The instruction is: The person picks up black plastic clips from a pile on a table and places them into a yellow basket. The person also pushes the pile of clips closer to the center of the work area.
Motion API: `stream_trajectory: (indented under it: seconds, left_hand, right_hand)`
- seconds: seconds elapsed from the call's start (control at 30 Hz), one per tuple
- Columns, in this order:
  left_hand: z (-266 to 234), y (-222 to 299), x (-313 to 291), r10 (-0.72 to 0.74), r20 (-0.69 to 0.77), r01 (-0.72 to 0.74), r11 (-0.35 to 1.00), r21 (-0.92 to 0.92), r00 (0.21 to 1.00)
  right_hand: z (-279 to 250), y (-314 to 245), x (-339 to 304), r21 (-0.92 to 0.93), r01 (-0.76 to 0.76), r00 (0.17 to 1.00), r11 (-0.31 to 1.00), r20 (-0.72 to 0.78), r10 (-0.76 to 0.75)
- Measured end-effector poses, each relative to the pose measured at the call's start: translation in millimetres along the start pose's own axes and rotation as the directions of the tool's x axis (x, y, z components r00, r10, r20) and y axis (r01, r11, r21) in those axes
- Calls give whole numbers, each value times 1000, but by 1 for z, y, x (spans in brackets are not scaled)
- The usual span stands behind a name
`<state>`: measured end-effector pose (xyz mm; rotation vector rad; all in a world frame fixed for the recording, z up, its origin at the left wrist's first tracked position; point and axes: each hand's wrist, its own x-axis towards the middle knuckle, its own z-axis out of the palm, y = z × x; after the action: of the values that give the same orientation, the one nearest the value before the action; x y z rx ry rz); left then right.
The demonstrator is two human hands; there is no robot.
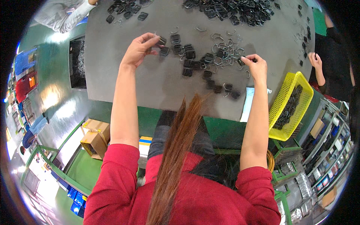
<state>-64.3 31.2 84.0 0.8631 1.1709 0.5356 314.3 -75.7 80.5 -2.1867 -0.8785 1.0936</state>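
Observation:
My left hand [138, 50] is over the grey table [112, 82], its thumb and fingers closed on a small black buckle [162, 40]. Another black buckle [164, 51] lies right by these fingertips; whether they touch is unclear. To the right, my right hand [258, 68] pinches a small black buckle [241, 60] between thumb and fingers. Between the hands, several black buckles [188, 52] lie scattered. A loose heap of bent metal wire loops [227, 49] sits close to my right fingertips. A few of the nearer buckles look blurred.
A large pile of black buckles [236, 11] covers the far side, with a smaller group [127, 7] at far left. A yellow basket [304, 103] of black parts stands at the right edge, near a pale blue packet [248, 103]. Other people [332, 63] work at both sides.

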Motion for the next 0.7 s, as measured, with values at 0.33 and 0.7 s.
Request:
stream_trajectory:
  seconds: [0.33,0.7]
  left_hand:
    - [-43,-5,-14,46,155,-13,978,-208,987]
    - [-20,-37,3,-31,-149,69,965,253,988]
  right_hand:
    - [27,-4,-36,330,-258,966,908,103,237]
    - [39,-3,-45,602,-339,941,723,211,266]
